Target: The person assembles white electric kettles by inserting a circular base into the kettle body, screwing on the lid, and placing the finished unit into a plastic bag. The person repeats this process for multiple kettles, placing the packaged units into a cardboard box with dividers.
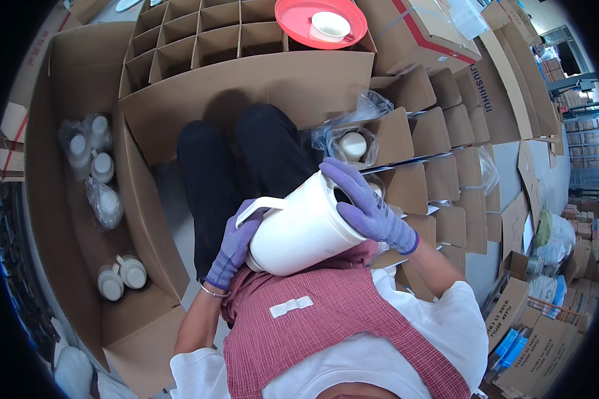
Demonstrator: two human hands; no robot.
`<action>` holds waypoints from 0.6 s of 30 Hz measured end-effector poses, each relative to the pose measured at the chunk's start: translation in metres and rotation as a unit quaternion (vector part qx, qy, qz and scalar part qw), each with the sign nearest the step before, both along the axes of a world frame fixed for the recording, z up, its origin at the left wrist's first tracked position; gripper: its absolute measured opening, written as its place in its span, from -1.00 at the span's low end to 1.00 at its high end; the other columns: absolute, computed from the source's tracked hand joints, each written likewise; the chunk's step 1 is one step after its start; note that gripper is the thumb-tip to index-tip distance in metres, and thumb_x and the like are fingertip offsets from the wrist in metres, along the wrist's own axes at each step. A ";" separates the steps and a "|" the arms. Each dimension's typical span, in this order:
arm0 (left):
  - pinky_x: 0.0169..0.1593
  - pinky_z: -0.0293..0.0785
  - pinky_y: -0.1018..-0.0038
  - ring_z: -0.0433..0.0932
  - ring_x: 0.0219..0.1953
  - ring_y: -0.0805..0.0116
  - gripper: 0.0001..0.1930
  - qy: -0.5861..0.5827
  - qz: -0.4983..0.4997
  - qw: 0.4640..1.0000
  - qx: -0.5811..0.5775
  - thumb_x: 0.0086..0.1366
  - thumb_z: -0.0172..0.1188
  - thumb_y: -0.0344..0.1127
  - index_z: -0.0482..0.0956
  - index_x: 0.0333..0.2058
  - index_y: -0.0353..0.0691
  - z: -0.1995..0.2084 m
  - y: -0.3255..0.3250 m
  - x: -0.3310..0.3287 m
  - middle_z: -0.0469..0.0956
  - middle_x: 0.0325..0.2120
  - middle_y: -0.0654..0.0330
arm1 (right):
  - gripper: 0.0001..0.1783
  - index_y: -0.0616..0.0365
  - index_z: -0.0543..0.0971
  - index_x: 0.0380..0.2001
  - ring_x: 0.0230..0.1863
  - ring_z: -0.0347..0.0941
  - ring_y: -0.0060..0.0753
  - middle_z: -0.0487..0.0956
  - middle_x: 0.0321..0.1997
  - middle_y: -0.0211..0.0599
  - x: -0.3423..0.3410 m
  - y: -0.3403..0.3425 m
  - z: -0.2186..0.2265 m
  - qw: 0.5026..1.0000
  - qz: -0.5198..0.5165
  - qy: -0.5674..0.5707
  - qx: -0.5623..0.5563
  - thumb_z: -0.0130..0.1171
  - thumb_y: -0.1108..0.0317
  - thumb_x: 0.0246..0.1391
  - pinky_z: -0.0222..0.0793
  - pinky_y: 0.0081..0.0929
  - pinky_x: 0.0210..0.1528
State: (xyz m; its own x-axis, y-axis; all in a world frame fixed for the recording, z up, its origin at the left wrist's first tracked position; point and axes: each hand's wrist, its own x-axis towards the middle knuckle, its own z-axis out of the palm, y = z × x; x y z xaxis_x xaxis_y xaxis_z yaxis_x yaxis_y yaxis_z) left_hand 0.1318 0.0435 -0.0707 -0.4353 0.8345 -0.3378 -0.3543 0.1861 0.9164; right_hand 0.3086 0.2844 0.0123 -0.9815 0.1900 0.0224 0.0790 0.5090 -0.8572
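Observation:
A white thermos jug [299, 233] with a side handle lies tilted across my lap, its mouth turned to the upper right. My left hand [236, 243], in a purple glove, is closed round its lower end beside the handle. Gloved the same way, my right hand [369, 206] grips the mouth end, fingers over the rim. Part of a dark opening shows between its thumb and fingers; the rest is hidden. Just beyond the right hand, a white round-topped piece [353, 146] in clear plastic stands in a divided carton [429, 131].
On the left, a long open carton [60, 60] holds several white lid-like pieces [132, 272], some bagged. Ahead, a red round tray [288, 20] with a white cup-like piece [329, 26] rests on a carton with dividers [246, 76]. Closed and flattened cartons [426, 33] stand at the right.

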 end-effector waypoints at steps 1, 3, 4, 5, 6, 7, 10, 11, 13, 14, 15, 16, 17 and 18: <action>-0.02 0.46 0.57 0.56 -0.14 0.45 -0.66 0.001 0.011 1.000 -0.005 0.37 0.01 -0.32 0.56 0.00 -0.39 0.006 0.001 0.003 0.62 -0.18 0.22 | -0.27 0.20 0.20 0.40 0.43 0.13 0.07 0.18 0.42 0.10 -0.002 -0.002 0.001 1.000 0.004 0.013 -0.014 0.04 0.31 0.15 0.02 -0.21 0.45; -0.07 0.50 0.53 0.62 -0.19 0.42 -0.69 0.035 0.028 0.999 -0.026 0.40 -0.01 -0.33 0.60 -0.04 -0.37 0.002 0.001 0.005 0.66 -0.23 0.16 | -0.25 0.23 0.22 0.37 0.40 0.17 0.11 0.19 0.40 0.13 -0.006 -0.009 0.000 1.000 0.004 0.028 0.006 0.03 0.31 0.08 0.05 -0.18 0.44; -0.09 0.53 0.51 0.64 -0.22 0.40 -0.69 0.051 0.037 0.997 -0.037 0.41 -0.03 -0.33 0.61 -0.06 -0.36 -0.002 0.001 0.006 0.68 -0.25 0.14 | -0.25 0.25 0.24 0.36 0.39 0.18 0.12 0.20 0.40 0.13 -0.008 -0.011 0.000 0.999 0.018 0.040 0.010 0.05 0.29 0.07 0.06 -0.18 0.44; -0.18 0.57 0.46 0.69 -0.30 0.31 -0.71 0.087 0.025 0.994 -0.056 0.43 -0.02 -0.32 0.66 -0.13 -0.32 -0.019 -0.001 0.005 0.71 -0.33 0.07 | -0.24 0.26 0.25 0.36 0.38 0.19 0.12 0.20 0.39 0.14 -0.009 -0.012 -0.001 0.998 0.031 0.051 0.014 0.06 0.27 0.06 0.07 -0.18 0.43; -0.19 0.57 0.45 0.70 -0.31 0.29 -0.72 0.125 -0.018 0.990 -0.054 0.42 -0.01 -0.30 0.66 -0.15 -0.30 -0.019 -0.002 -0.001 0.71 -0.34 0.06 | -0.23 0.27 0.26 0.35 0.37 0.20 0.13 0.21 0.38 0.14 -0.013 -0.012 -0.001 0.997 0.046 0.065 0.018 0.07 0.26 0.05 0.08 -0.17 0.42; -0.20 0.57 0.45 0.70 -0.31 0.28 -0.72 0.163 -0.060 0.983 -0.052 0.42 0.00 -0.28 0.66 -0.17 -0.29 -0.019 -0.001 -0.007 0.70 -0.35 0.05 | -0.23 0.29 0.29 0.32 0.35 0.22 0.16 0.23 0.37 0.13 -0.018 -0.014 0.001 0.992 0.075 0.096 0.030 0.10 0.24 0.01 0.10 -0.14 0.40; -0.19 0.57 0.45 0.69 -0.29 0.34 -0.70 0.040 -0.070 0.996 -0.030 0.41 0.05 -0.16 0.65 -0.15 -0.25 -0.024 0.002 -0.011 0.70 -0.32 0.09 | -0.25 0.23 0.35 0.28 0.29 0.28 0.21 0.30 0.30 0.14 -0.032 -0.023 0.020 0.968 0.156 0.186 0.065 0.15 0.19 -0.01 0.17 -0.04 0.35; -0.18 0.57 0.46 0.68 -0.28 0.36 -0.69 -0.094 -0.043 0.994 -0.044 0.41 0.07 -0.14 0.65 -0.14 -0.25 -0.023 0.004 -0.009 0.69 -0.31 0.11 | -0.24 0.20 0.36 0.28 0.29 0.28 0.20 0.32 0.28 0.13 -0.035 -0.026 0.027 0.967 0.166 0.178 0.076 0.17 0.15 -0.03 0.17 -0.03 0.35; -0.16 0.55 0.49 0.65 -0.27 0.41 -0.70 -0.253 -0.014 0.966 -0.045 0.40 0.13 -0.17 0.62 -0.09 -0.26 -0.031 0.007 -0.012 0.68 -0.28 0.15 | -0.23 0.23 0.36 0.28 0.31 0.26 0.18 0.29 0.32 0.13 -0.044 -0.023 0.022 0.970 0.159 0.170 0.073 0.17 0.16 -0.03 0.14 -0.05 0.36; -0.16 0.55 0.50 0.65 -0.27 0.42 -0.72 -0.205 -0.006 0.978 -0.039 0.39 0.14 -0.19 0.62 -0.08 -0.27 -0.034 0.011 -0.011 0.68 -0.28 0.16 | -0.23 0.24 0.36 0.28 0.32 0.25 0.17 0.27 0.34 0.13 -0.047 -0.022 0.020 0.971 0.156 0.165 0.071 0.16 0.16 -0.03 0.12 -0.06 0.37; -0.16 0.55 0.51 0.65 -0.28 0.43 -0.73 -0.155 0.001 0.987 -0.034 0.39 0.15 -0.22 0.62 -0.08 -0.27 -0.034 0.019 -0.009 0.67 -0.28 0.17 | -0.22 0.24 0.35 0.28 0.31 0.27 0.14 0.28 0.33 0.11 -0.049 -0.022 0.026 0.981 0.126 0.123 0.083 0.19 0.20 -0.04 0.15 -0.11 0.35; -0.17 0.55 0.52 0.65 -0.28 0.43 -0.74 -0.105 0.008 0.994 -0.027 0.38 0.16 -0.25 0.62 -0.07 -0.27 -0.036 0.024 -0.010 0.67 -0.29 0.17 | -0.24 0.24 0.35 0.29 0.28 0.28 0.11 0.31 0.31 0.08 -0.050 -0.024 0.029 0.986 0.089 0.102 0.101 0.19 0.22 -0.02 0.18 -0.14 0.33; -0.08 0.54 0.45 0.64 -0.20 0.35 -0.72 -0.078 -0.003 0.994 -0.077 0.36 0.16 -0.32 0.59 -0.03 -0.32 -0.048 0.023 -0.017 0.66 -0.22 0.12 | -0.24 0.24 0.35 0.29 0.26 0.31 0.10 0.34 0.28 0.07 -0.050 -0.027 0.032 0.989 0.056 0.073 0.115 0.20 0.21 -0.01 0.19 -0.13 0.32; -0.03 0.52 0.43 0.63 -0.15 0.31 -0.70 0.031 -0.021 0.995 -0.094 0.35 0.15 -0.33 0.57 0.00 -0.33 -0.039 0.023 -0.023 0.64 -0.17 0.10 | -0.24 0.24 0.35 0.28 0.24 0.33 0.09 0.36 0.26 0.06 -0.049 -0.030 0.033 0.991 0.022 0.043 0.129 0.21 0.21 -0.01 0.21 -0.12 0.30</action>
State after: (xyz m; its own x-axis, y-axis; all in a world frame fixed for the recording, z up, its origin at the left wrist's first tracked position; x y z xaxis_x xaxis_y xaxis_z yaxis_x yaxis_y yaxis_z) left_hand 0.1086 0.0663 -0.1098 -0.4269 0.7766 -0.4632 -0.2858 0.3701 0.8839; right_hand 0.2596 0.2549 0.0452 -0.9811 0.1242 0.1482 -0.0158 0.7126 -0.7014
